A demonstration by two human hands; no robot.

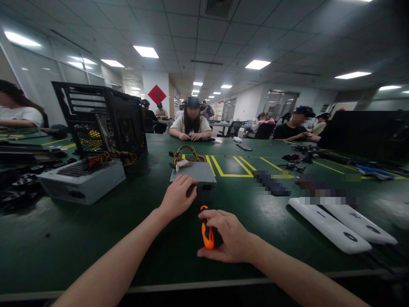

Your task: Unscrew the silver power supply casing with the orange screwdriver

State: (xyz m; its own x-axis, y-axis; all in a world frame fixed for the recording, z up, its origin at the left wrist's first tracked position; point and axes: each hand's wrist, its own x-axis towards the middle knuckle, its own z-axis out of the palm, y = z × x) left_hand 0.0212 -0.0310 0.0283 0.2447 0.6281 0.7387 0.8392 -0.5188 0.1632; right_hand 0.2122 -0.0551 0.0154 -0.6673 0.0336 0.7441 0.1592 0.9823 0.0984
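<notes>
A small grey computer power supply (200, 172) lies on the green table in front of me, a bundle of coloured cables (188, 155) on its far side. My left hand (179, 196) is closed on its near left part, fingers curled against the casing. In my right hand (231, 236) is a screwdriver (207, 232) with an orange and black handle, held between thumb and fingers. Its thin shaft points away from me at the near face of the power supply, beside the socket; whether the tip touches a screw cannot be made out.
On the left stand an open black computer case (102, 117) and a larger grey power supply (84, 181). To the right lie a dark phone-like slab (271, 183), two white elongated devices (330, 226) and loose cables (297, 157). A person (191, 123) sits across the table.
</notes>
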